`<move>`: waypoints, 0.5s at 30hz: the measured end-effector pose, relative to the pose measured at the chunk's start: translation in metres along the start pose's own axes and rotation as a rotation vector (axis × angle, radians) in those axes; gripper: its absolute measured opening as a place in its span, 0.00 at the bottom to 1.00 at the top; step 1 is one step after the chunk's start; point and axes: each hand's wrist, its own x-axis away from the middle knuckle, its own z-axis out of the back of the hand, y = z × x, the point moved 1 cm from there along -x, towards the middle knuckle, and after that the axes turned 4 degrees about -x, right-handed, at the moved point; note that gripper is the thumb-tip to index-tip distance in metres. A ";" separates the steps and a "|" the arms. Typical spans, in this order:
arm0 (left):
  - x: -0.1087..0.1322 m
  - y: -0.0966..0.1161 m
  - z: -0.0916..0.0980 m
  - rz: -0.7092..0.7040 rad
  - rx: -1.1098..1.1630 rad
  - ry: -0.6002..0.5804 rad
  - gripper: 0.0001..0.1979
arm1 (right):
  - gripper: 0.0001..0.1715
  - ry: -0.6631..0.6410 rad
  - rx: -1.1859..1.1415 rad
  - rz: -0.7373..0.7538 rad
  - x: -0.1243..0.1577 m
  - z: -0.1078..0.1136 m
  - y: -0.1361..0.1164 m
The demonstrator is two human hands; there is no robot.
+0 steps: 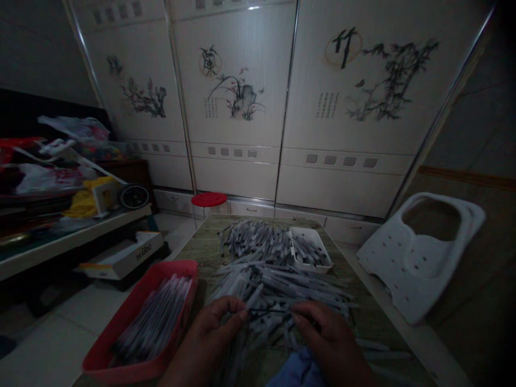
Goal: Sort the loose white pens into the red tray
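Over the near part of the table, my left hand (217,325) and my right hand (324,328) pinch opposite ends of a thin dark stick (268,310), which looks like a pen refill. It lies level between my fingertips. Beneath and beyond it spreads a heap of translucent pen barrels (294,282). Farther back is another pile of greyish pen parts (258,239) with dark tips. To the left of my left hand stands a red plastic basket (121,373) holding many clear pens laid lengthwise. Blue cloth (300,368) shows below my right hand.
A white tray (312,267) with pen parts sits at the back right of the table (201,236). Beyond are a red stool (208,200) and wardrobe doors. A white plastic chair-like piece (419,263) leans at the right; a cluttered bench (68,242) stands left.
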 end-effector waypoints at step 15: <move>-0.017 -0.021 -0.003 0.030 0.589 0.209 0.15 | 0.18 -0.068 -0.005 -0.021 0.006 0.011 0.007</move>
